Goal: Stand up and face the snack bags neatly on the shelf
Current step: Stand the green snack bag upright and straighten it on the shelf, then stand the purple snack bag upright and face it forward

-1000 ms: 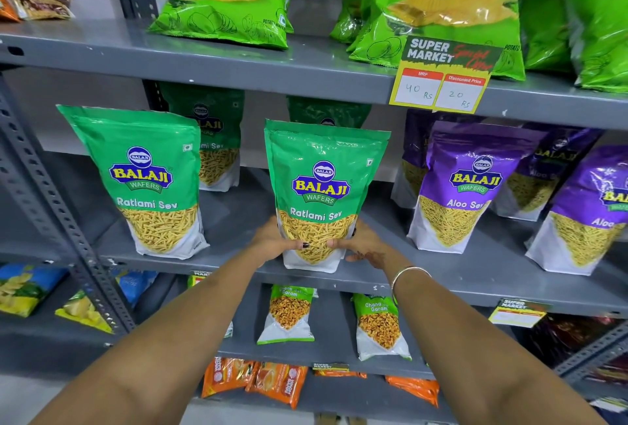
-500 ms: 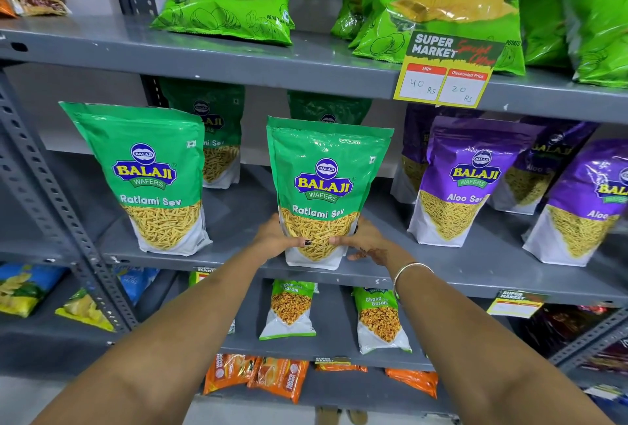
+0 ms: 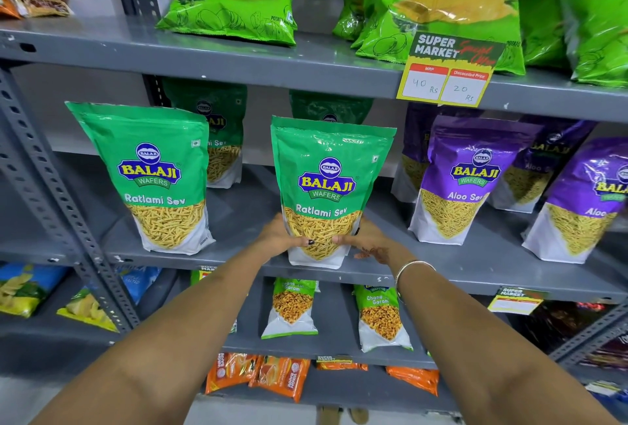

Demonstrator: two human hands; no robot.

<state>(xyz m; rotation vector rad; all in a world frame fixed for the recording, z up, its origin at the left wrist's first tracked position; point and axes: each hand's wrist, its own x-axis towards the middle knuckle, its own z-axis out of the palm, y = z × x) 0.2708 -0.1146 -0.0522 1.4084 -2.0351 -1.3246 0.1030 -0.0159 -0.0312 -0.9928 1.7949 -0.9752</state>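
**Both hands hold a green snack bag upright on the middle shelf**

The green snack bag (image 3: 329, 186) stands upright at the front edge of the grey middle shelf (image 3: 238, 220), its printed face turned outward. The left hand (image 3: 282, 237) wraps the lower left side of the bag, thumb across the front. The right hand (image 3: 365, 241) grips the lower right side the same way, fingers curled onto the clear window; a silver bangle (image 3: 413, 270) sits on that wrist. Both hands are closed on the bag.

To the left, a second green bag (image 3: 153, 180) stands apart, slightly tilted. To the right stand purple bags (image 3: 465, 180), also upright. More green bags stand behind, at the back of the shelf. A yellow price tag (image 3: 445, 74) hangs from the shelf above.
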